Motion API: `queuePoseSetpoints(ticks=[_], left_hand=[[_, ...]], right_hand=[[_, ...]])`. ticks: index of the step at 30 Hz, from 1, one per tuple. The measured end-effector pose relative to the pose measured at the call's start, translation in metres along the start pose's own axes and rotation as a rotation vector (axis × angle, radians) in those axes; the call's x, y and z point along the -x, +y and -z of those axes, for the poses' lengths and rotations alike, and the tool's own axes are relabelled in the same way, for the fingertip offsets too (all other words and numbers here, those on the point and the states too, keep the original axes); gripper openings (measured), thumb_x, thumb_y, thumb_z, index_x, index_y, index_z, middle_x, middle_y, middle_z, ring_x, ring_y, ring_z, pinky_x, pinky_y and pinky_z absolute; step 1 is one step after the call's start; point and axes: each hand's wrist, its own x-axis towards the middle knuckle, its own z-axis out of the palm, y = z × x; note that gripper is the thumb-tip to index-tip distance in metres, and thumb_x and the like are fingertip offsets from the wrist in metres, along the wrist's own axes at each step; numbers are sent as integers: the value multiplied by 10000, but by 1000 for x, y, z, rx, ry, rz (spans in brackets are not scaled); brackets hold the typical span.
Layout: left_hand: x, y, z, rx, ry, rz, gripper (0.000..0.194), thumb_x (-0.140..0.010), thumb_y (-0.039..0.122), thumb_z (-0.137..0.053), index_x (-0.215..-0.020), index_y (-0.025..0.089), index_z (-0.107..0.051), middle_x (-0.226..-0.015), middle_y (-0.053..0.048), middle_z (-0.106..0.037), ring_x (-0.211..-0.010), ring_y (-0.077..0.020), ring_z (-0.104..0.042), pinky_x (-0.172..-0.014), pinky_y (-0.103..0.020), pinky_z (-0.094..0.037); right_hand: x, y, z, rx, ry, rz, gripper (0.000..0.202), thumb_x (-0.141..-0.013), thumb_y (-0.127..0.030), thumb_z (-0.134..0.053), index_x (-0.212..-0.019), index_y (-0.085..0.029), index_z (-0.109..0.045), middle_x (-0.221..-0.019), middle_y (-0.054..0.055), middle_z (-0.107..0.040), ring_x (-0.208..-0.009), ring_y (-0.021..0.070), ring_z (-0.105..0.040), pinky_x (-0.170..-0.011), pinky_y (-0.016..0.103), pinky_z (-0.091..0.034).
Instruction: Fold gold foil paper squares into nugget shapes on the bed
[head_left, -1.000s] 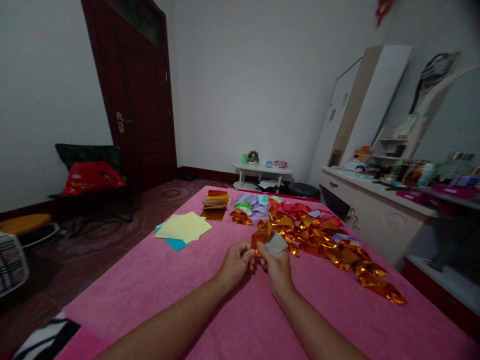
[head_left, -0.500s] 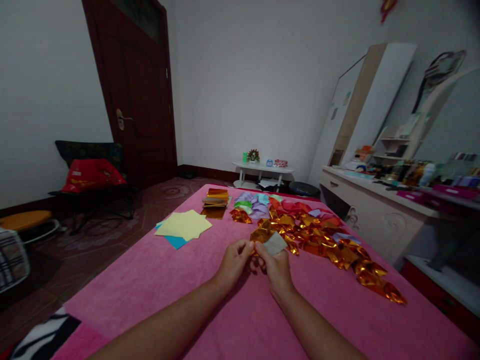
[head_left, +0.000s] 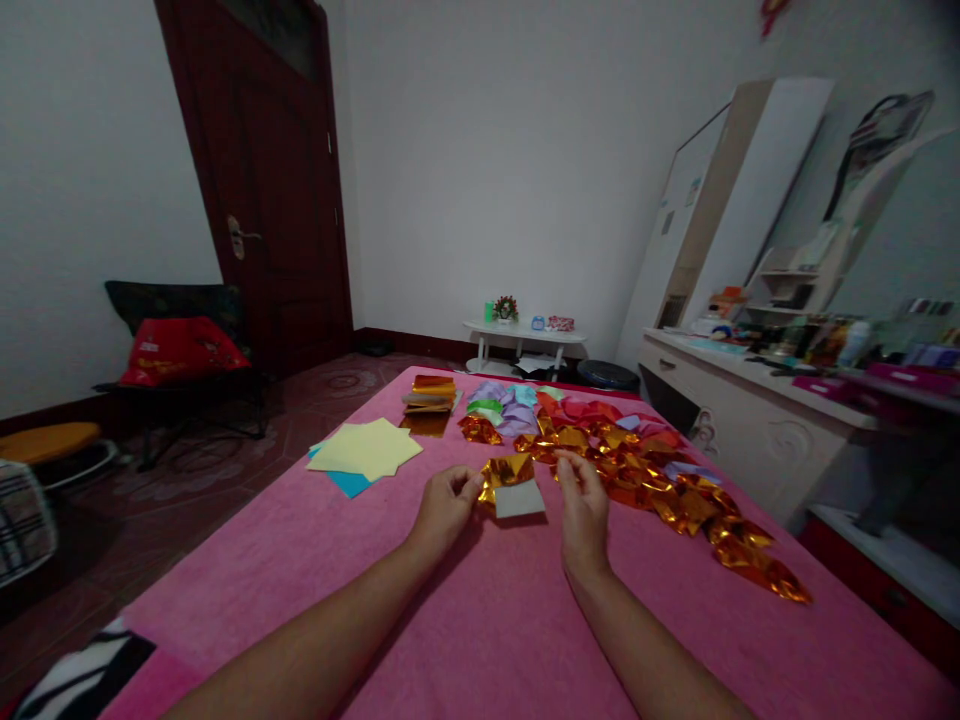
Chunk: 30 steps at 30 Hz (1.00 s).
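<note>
My left hand pinches the left edge of a gold foil paper, partly folded, with a pale grey-white underside facing up at its front. To the right of that paper, my right hand hovers with bent, loosely parted fingers, apart from the paper. Just behind and to the right lie many crumpled gold foil folded pieces in a heap. A stack of flat gold foil sheets sits beyond my left hand. Nearer on the left are yellow paper sheets over blue paper.
A pink cloth covers the table. Lilac folded pieces and red ones lie at the back. A dressing table stands to the right, a chair with a red bag at the left, and a white side table by the wall.
My hands have moved apart. The right hand has let go of the foil paper and shifted right, while the left still holds it, now lower and more turned toward me.
</note>
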Motion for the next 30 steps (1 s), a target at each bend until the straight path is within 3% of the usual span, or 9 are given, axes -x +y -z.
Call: queuePoseSetpoints(ticks=[2, 6, 8, 10, 15, 23, 27, 30], left_hand=[[1, 2, 2, -131, -21, -101, 287, -814, 341, -514, -610, 144, -559, -564, -7, -564, -540, -123, -512, -532, -220, -364], [14, 13, -1, -342, -125, -325, 234, -839, 218, -449, -668, 154, -594, -674, -36, -621, -630, -141, -546, -627, -247, -394], [20, 19, -2, -397, -136, -404, 215, -831, 179, -440, -682, 160, -595, -695, -41, -626, -651, -144, -548, -653, -250, -397], [23, 22, -2, -410, -115, -423, 205, -827, 170, -445, -700, 160, -605, -701, -44, -627, -657, -146, -549, -650, -248, -398], [19, 19, -2, -254, -53, -307, 187, -817, 217, -516, -697, 149, -643, -671, -32, -643, -618, -134, -559, -610, -231, -408], [12, 7, -2, -15, -34, -118, 192, -736, 286, -641, -627, 131, -611, -559, 0, -575, -509, -110, -487, -498, -213, -356], [12, 10, -1, 25, -25, -126, 194, -783, 287, -580, -662, 137, -596, -577, 9, -551, -539, -112, -490, -533, -216, -369], [12, 11, -1, -2, 49, -195, 175, -788, 252, -557, -656, 140, -582, -657, -4, -552, -640, -128, -521, -599, -224, -393]], right_hand=[[-6, -17, 4, 132, -40, 245, 227, -877, -292, -472, -1035, -193, -602, -1134, 93, -594, -1101, 233, -510, -969, 393, -372], [-4, -53, 2, 426, -435, 571, 276, -837, -116, -503, -1040, -244, -640, -1143, 49, -627, -1155, 232, -466, -1061, 456, -221], [-2, -62, -1, 525, -548, 614, 217, -837, -105, -522, -926, -239, -668, -990, 34, -669, -1045, 221, -517, -1055, 457, -204], [-3, -65, -2, 594, -604, 596, 175, -856, -133, -530, -813, -226, -671, -832, 20, -669, -884, 199, -545, -995, 424, -264], [-11, -58, 2, 618, -599, 519, 185, -855, -190, -574, -691, -206, -659, -731, 18, -661, -747, 174, -535, -780, 320, -334], [-13, -56, 5, 604, -436, 460, 196, -751, -269, -698, -598, -198, -598, -681, 9, -642, -709, 173, -532, -712, 301, -315], [-11, -55, 4, 599, -408, 422, 207, -749, -296, -690, -588, -198, -606, -663, 8, -647, -674, 164, -529, -681, 288, -311], [-8, -55, 3, 585, -430, 331, 236, -781, -320, -642, -581, -196, -623, -618, -1, -637, -609, 142, -517, -612, 267, -293]])
